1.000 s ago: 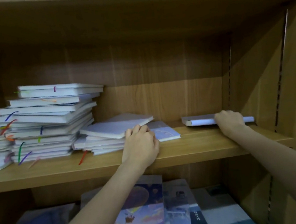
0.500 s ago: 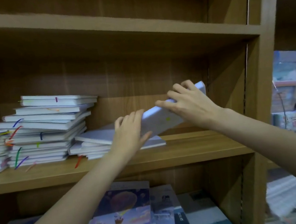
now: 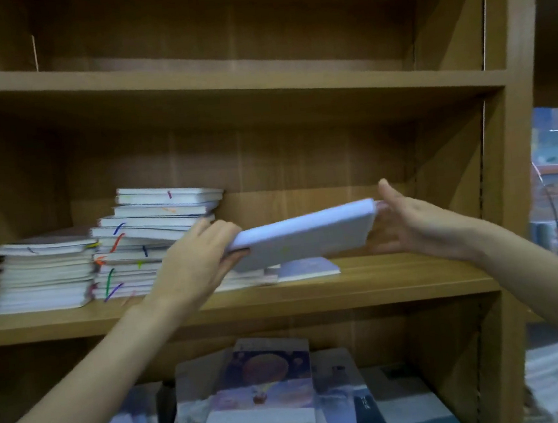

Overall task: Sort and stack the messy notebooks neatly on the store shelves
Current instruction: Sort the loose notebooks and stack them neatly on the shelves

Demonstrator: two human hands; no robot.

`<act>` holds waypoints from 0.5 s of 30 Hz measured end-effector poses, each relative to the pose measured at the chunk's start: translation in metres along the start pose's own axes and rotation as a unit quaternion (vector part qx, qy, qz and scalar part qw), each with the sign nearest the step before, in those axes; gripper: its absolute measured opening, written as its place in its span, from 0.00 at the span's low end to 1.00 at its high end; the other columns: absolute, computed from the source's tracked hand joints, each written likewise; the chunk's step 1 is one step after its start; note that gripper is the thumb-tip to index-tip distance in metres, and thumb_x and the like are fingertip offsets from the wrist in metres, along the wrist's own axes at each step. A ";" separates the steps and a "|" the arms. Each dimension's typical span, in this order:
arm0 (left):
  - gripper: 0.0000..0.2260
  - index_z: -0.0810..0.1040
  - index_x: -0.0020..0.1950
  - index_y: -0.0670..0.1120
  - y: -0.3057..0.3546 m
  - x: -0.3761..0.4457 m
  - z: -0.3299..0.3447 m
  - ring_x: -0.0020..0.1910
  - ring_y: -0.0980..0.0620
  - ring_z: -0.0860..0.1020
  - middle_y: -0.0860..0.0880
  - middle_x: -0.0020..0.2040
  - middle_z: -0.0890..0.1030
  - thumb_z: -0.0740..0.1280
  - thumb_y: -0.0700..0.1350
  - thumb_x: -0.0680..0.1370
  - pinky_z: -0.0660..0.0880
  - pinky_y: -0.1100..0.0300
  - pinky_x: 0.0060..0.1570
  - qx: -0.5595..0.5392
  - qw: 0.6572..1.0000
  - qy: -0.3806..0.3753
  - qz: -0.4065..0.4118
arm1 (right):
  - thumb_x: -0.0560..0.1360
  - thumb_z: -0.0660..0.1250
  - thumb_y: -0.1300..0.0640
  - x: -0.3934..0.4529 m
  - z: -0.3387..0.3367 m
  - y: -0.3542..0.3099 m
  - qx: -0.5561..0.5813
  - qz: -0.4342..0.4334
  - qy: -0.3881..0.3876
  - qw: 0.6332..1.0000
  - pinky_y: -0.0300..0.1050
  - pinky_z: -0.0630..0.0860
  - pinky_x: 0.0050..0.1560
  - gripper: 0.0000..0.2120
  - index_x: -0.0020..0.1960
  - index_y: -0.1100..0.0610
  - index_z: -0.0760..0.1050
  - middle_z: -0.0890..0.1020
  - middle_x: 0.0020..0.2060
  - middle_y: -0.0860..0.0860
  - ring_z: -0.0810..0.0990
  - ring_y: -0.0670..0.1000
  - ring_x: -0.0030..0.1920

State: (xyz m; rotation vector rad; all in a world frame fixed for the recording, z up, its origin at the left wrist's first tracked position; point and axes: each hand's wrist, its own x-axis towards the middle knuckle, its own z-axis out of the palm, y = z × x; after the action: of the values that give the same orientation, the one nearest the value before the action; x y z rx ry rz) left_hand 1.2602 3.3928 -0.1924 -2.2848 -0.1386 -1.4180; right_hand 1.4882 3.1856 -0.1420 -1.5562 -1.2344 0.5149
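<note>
A person's left hand [image 3: 194,258] grips the low end of a pale notebook [image 3: 302,234] held tilted above the middle shelf [image 3: 398,279] — the right hand [image 3: 409,223], fingers straight, steadies its raised end — likely to guide it onto the stacks [image 3: 150,245] at left.

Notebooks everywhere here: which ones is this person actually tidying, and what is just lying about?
Part of the job:
lavender notebook, held by left hand and right hand
tall stack
low pile

Just there:
picture books on the shelf below
</note>
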 end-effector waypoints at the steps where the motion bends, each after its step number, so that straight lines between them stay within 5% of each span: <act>1: 0.11 0.71 0.46 0.46 -0.005 -0.002 -0.010 0.39 0.50 0.68 0.48 0.39 0.77 0.58 0.53 0.77 0.61 0.58 0.36 0.035 0.998 0.017 0.039 | 0.68 0.55 0.33 0.000 0.003 0.004 0.013 0.026 -0.022 0.999 0.44 0.76 0.54 0.31 0.60 0.52 0.74 0.75 0.60 0.49 0.76 0.49 0.59; 5: 0.07 0.71 0.52 0.45 -0.016 -0.010 -0.037 0.42 0.44 0.80 0.46 0.45 0.82 0.59 0.46 0.77 0.66 0.53 0.48 0.142 0.981 0.042 0.125 | 0.68 0.63 0.39 0.003 0.036 0.011 -0.089 0.079 -0.100 0.988 0.46 0.69 0.62 0.31 0.68 0.50 0.67 0.73 0.64 0.48 0.73 0.48 0.62; 8: 0.08 0.72 0.52 0.45 -0.012 -0.012 -0.046 0.45 0.46 0.82 0.47 0.47 0.83 0.55 0.45 0.81 0.65 0.52 0.53 0.147 0.979 0.042 0.133 | 0.72 0.66 0.51 0.005 0.066 0.015 -0.012 0.086 -0.183 0.979 0.43 0.74 0.55 0.18 0.62 0.51 0.72 0.80 0.56 0.50 0.78 0.49 0.54; 11: 0.06 0.73 0.53 0.45 -0.016 -0.017 -0.049 0.48 0.48 0.82 0.48 0.49 0.83 0.58 0.44 0.80 0.64 0.53 0.55 0.141 0.980 0.048 0.129 | 0.73 0.67 0.58 0.005 0.076 0.023 0.067 0.105 -0.212 0.969 0.43 0.74 0.54 0.20 0.64 0.56 0.73 0.80 0.57 0.54 0.77 0.52 0.55; 15: 0.08 0.76 0.54 0.44 -0.020 -0.020 -0.049 0.51 0.48 0.82 0.47 0.50 0.83 0.63 0.41 0.76 0.64 0.52 0.57 0.153 0.982 0.054 0.094 | 0.73 0.64 0.54 -0.004 0.079 0.029 0.150 0.120 -0.222 0.956 0.42 0.77 0.54 0.16 0.58 0.60 0.78 0.83 0.54 0.54 0.81 0.50 0.52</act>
State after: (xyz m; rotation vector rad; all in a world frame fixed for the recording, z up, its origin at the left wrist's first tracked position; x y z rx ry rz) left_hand 1.2040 3.3931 -0.1853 -1.9151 -0.0966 -1.3198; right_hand 1.4351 3.2195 -0.1986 -1.3747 -1.2267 1.2062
